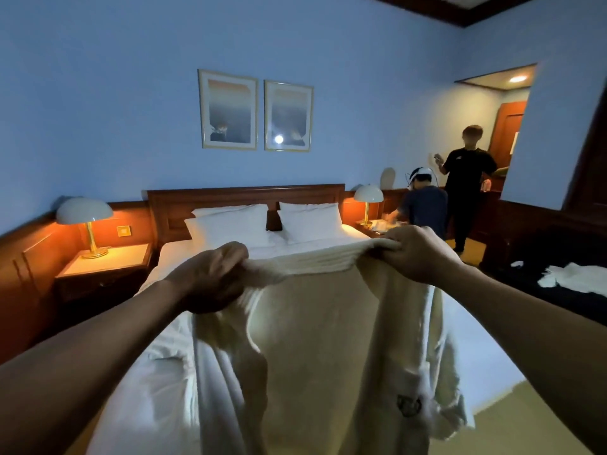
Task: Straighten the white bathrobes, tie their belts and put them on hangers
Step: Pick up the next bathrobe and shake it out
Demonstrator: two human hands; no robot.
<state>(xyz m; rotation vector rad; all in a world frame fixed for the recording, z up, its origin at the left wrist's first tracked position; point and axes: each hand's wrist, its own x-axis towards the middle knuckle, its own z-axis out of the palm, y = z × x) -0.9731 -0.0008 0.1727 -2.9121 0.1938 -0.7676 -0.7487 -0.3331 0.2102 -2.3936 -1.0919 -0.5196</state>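
1. Over the foot of the bed (164, 366), a white bathrobe (328, 339) hung in the air, held up by its top edge with both arms stretched forward.
2. The left hand (210, 277) had its fingers curled tight round a bunched corner of the robe's upper edge, knuckles toward the camera.
3. The right hand (417, 254) pinched the other end of that edge, thumb and fingers closed on a fold of the cloth.
4. Between the two hands the ribbed upper edge ran nearly level, and the rest of the robe fell straight down past the bottom of the view, hiding the middle of the mattress.
5. A dark emblem (409, 405) showed on the robe low on its right side; a sleeve or loose fold hung beside it.
6. At the head of the bed, white pillows (262, 224) leaned against a wooden headboard (246, 195).
7. A lit lamp (84, 221) stood on the nightstand (105, 264) at the bed's left side, and a second lamp (368, 200) stood at the right side.
8. Two framed pictures (256, 114) hung on the blue wall above the headboard.
9. Near the right-hand lamp, one person (423, 208) bent over and another (468, 178) stood just behind.
10. More white cloth (578, 279) lay on a dark surface at the right edge of the view; what it was could not be told.
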